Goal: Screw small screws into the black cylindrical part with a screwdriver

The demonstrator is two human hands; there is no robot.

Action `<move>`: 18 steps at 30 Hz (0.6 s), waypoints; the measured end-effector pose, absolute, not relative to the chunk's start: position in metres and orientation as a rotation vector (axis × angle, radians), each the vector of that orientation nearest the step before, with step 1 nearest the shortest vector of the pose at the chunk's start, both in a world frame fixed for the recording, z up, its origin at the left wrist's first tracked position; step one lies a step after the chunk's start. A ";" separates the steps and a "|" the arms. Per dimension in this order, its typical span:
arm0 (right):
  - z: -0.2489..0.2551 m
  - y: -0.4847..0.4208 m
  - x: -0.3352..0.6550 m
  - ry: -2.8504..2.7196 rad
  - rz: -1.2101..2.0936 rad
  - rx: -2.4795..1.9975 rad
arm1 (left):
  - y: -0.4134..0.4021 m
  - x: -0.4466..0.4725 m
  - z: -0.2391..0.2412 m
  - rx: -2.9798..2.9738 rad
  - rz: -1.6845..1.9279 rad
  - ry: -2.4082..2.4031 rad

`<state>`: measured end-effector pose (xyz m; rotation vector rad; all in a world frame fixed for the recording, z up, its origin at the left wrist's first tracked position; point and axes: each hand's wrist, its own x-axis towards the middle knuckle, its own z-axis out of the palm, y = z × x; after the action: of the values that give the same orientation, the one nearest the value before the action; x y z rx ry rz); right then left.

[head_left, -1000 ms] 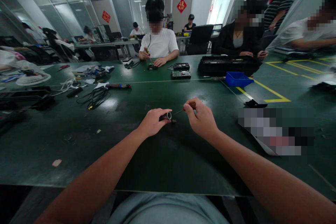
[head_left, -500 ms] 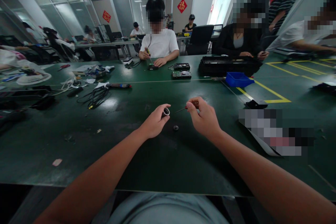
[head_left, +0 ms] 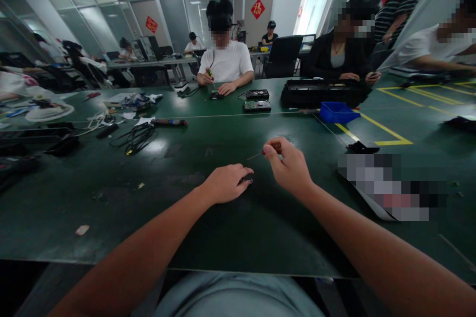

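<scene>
The left hand [head_left: 227,184] is low over the middle of the green tabletop [head_left: 238,240], its thumb and fingers partly closed, with a small dark part [head_left: 245,178] showing between their tips. Most of that part is covered, so I cannot tell whether it is pinched or merely surrounded, nor what else the palm may hide.

The right hand [head_left: 288,166], just to the right and a little farther away, is closed around a screwdriver [head_left: 256,156] with a brownish-red handle. Its thin shaft points left, the tip in the space above and to the far side of the left hand's fingertips, apart from the dark part.

To the left and farther off lie a coil of black cable [head_left: 136,138], a pen-like tool [head_left: 169,122] and a white round frame [head_left: 49,113]. Near left, a pale scrap [head_left: 82,230] lies flat. On the right, a blurred-out sheet [head_left: 366,178] lies with a small black piece [head_left: 362,147] just beyond it. Farther back stand a blue bin [head_left: 339,112] and a long black case [head_left: 323,94]; left of them is a circuit board [head_left: 257,105].

At the far side, a co-worker in a white shirt [head_left: 230,59] holds a yellow-handled tool [head_left: 210,75] upright over a small dark device [head_left: 215,94].
</scene>
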<state>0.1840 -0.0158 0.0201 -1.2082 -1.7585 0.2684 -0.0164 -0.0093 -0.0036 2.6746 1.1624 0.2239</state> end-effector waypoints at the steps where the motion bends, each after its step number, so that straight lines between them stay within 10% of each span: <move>1: 0.021 -0.016 0.184 -1.763 0.268 -1.207 | -0.010 -0.015 -0.004 2.700 0.188 1.171; 18: 0.024 -0.018 0.186 -1.793 0.265 -1.205 | -0.005 -0.024 0.003 2.294 0.346 1.283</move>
<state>0.1857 -0.0177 0.0236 -1.2047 -1.7934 0.2650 -0.0239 -0.0046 0.0029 2.2941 1.2834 0.3463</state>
